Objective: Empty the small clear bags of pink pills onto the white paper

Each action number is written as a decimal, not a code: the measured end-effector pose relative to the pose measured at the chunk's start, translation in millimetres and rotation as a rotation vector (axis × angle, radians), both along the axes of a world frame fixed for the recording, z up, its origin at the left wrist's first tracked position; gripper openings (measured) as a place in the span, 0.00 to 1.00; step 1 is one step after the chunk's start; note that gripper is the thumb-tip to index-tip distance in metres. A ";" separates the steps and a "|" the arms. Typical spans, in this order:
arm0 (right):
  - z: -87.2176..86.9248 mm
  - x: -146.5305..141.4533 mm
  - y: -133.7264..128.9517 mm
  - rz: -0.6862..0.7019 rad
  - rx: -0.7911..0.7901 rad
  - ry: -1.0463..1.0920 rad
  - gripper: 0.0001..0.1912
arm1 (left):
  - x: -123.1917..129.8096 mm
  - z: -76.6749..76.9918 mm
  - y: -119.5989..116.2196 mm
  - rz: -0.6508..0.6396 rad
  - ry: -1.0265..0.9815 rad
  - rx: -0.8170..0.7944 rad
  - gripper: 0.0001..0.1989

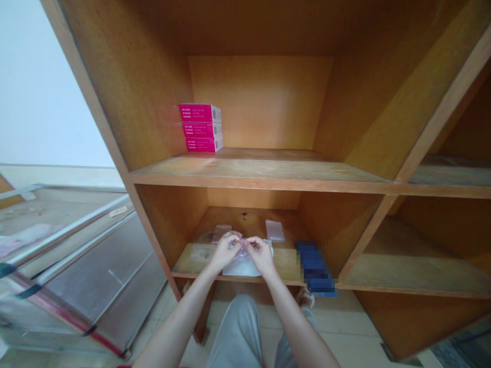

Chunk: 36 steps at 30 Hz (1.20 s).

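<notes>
on the lower compartment of a wooden shelving unit [238, 277], both hands work close together just above the shelf board. the left hand [226, 251] and the right hand [261, 254] are curled, not spread, their fingertips pinching from either side at a crumpled clear plastic bag [242, 250] with a pinkish tint. the fingers hide most of it, so i cannot tell whether anything is inside. beneath the hands lies a white flat packet [241, 267], close to the front lip of the board. farther back on the same board are a small clear plastic sleeve [275, 230] and a second clear sleeve [222, 233], both apart from the hands. a blurred dark blue object [315, 268] sits at the front edge, to the right of the right hand; its form cannot be made out. on the shelf above, a stack of three magenta cartons [201, 128] stands near the left wall.

the thin plastic looks slippery, so a fingertip pinch this small could lose its hold, and pulling hard between the two pinches could tear it. the white packet lies so near the lip that a nudge from a wrist could send it to the tiled floor [337, 322]. the blue object, close to the right wrist, could be knocked the same way.
</notes>
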State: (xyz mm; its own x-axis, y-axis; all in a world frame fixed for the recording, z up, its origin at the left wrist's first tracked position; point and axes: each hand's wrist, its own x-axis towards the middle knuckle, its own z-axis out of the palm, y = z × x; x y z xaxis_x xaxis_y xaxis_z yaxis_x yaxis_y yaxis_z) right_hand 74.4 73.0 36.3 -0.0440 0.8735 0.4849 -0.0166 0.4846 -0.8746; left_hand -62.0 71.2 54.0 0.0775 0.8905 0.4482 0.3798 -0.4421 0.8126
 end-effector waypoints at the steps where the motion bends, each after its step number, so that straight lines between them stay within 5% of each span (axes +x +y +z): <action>1: -0.1 0.3 -0.2 -0.001 -0.005 -0.001 0.08 | 0.3 0.7 -0.6 0.000 0.000 0.000 0.06; 36: -1.0 2.5 -2.1 -0.096 0.012 -0.298 0.06 | 7.5 7.0 -8.1 0.142 0.300 0.059 0.06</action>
